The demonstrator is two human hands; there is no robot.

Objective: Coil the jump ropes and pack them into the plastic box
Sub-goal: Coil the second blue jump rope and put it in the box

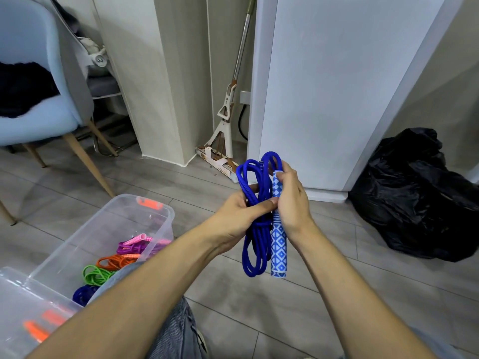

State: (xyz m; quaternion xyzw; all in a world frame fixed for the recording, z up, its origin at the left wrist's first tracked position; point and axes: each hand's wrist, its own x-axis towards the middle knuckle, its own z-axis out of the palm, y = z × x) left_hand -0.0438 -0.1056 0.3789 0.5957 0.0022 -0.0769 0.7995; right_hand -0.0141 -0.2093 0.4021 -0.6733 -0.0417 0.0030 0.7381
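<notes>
A dark blue jump rope [252, 244] hangs in a folded bundle in front of me, its blue-and-white patterned handle [278, 244] upright beside the loops. My left hand [238, 216] pinches the middle of the bundle, thumb across the strands. My right hand [291, 200] grips the handle and the top loops. The clear plastic box [153, 218] stands on the floor at lower left. It holds coiled ropes: pink-purple [134, 244], orange [116, 263], green [96, 275] and dark blue [83, 294].
The box's clear lid [23, 314] with orange clips lies at the bottom left. A light blue chair [39, 110] stands at the left, a mop [225, 117] leans in the corner, and a black bin bag [420, 195] sits on the floor at right.
</notes>
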